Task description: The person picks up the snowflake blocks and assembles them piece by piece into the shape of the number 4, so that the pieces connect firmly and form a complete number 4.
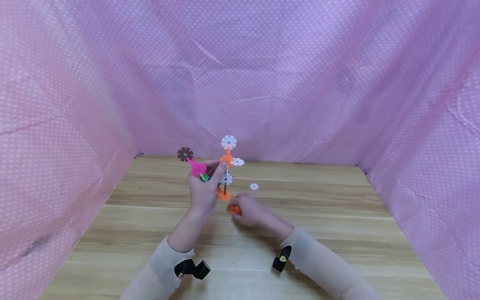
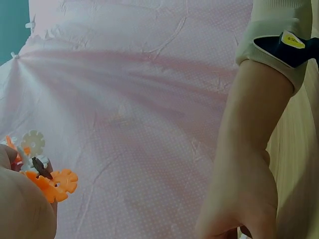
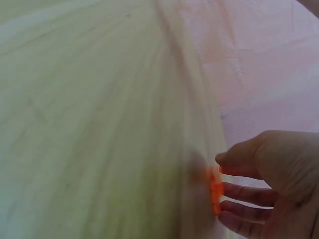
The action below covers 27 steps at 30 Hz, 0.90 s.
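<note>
In the head view my left hand (image 1: 202, 195) grips a joined figure of notched plastic snowflake discs. A white disc (image 1: 228, 142) tops it, a brown disc (image 1: 185, 154) and a pink disc (image 1: 198, 168) stick out left, and an orange disc (image 1: 225, 195) hangs lowest. The palm hides part of the figure; its orange end (image 2: 65, 184) shows in the left wrist view. Just right of it and lower, my right hand (image 1: 250, 209) pinches a separate orange disc (image 1: 235, 210) close to the tabletop. Thumb and fingers hold this orange disc (image 3: 215, 191) in the right wrist view.
One loose white disc (image 1: 254, 186) lies on the wooden table (image 1: 318, 200), beyond my right hand. Pink dotted cloth (image 1: 277, 104) hangs around the table's back and sides. A black wrist camera (image 1: 193, 268) is strapped to the left sleeve, another (image 1: 281, 259) to the right.
</note>
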Each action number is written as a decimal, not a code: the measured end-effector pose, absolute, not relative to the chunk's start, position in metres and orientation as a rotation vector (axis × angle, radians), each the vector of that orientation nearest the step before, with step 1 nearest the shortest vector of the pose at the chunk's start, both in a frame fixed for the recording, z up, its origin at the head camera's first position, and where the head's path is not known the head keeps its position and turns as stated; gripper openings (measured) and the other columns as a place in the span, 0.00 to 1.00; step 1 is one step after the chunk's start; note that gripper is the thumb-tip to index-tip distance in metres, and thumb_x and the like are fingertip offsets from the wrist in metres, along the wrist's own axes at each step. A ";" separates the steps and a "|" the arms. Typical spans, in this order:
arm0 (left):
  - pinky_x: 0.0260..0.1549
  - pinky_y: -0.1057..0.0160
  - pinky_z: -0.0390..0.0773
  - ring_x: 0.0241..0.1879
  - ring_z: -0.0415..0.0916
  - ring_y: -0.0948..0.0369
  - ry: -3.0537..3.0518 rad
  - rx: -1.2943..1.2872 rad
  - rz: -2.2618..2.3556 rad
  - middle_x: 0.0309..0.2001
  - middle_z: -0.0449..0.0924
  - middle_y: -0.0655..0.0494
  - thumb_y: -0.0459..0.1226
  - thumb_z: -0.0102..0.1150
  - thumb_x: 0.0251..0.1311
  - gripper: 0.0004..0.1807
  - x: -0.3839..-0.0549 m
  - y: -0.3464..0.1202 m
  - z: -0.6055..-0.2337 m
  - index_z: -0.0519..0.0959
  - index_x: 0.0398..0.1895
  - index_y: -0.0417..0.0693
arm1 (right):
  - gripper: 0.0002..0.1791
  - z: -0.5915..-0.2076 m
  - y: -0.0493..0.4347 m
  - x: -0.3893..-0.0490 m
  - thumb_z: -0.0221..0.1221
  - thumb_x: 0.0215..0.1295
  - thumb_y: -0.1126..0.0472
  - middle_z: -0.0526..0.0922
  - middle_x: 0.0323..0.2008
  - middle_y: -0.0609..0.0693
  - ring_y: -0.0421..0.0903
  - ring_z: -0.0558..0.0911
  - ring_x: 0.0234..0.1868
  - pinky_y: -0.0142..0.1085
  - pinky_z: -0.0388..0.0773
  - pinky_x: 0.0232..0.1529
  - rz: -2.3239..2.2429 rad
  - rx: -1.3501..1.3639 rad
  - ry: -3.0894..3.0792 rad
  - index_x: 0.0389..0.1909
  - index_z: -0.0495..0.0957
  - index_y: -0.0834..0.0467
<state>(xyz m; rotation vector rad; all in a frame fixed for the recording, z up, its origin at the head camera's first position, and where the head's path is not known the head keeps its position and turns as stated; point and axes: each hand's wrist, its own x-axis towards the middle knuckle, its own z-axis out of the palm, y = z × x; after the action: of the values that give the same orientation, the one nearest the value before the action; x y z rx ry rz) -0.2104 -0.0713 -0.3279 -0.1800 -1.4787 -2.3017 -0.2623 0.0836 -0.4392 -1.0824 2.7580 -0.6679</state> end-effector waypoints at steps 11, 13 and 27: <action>0.37 0.72 0.87 0.38 0.82 0.63 -1.483 -0.200 -2.304 0.36 0.86 0.61 0.27 0.67 0.66 0.10 -0.210 -0.071 -0.330 0.86 0.38 0.53 | 0.14 -0.447 0.085 -0.265 0.69 0.65 0.70 0.84 0.42 0.50 0.41 0.77 0.39 0.29 0.82 0.40 -0.783 -0.969 2.769 0.51 0.88 0.59; 0.36 0.72 0.87 0.37 0.82 0.63 -1.492 -0.201 -2.300 0.36 0.86 0.60 0.27 0.68 0.66 0.09 -0.210 -0.070 -0.330 0.86 0.38 0.53 | 0.12 -0.447 0.089 -0.265 0.69 0.64 0.70 0.83 0.41 0.50 0.40 0.77 0.38 0.28 0.80 0.37 -0.841 -0.949 2.740 0.47 0.88 0.59; 0.33 0.73 0.86 0.35 0.82 0.63 -1.507 -0.187 -2.305 0.35 0.87 0.60 0.27 0.68 0.66 0.09 -0.211 -0.068 -0.330 0.87 0.37 0.52 | 0.08 -0.378 0.138 -0.274 0.67 0.69 0.69 0.91 0.38 0.61 0.45 0.89 0.35 0.31 0.91 0.37 -1.616 -0.792 2.583 0.46 0.86 0.67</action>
<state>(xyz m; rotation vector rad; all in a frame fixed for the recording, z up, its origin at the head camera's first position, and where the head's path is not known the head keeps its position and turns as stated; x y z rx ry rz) -0.2110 -0.0681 -0.3303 -0.1873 -1.5070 -2.3049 -0.2736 0.1382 -0.3784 -0.7919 2.5831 -1.6156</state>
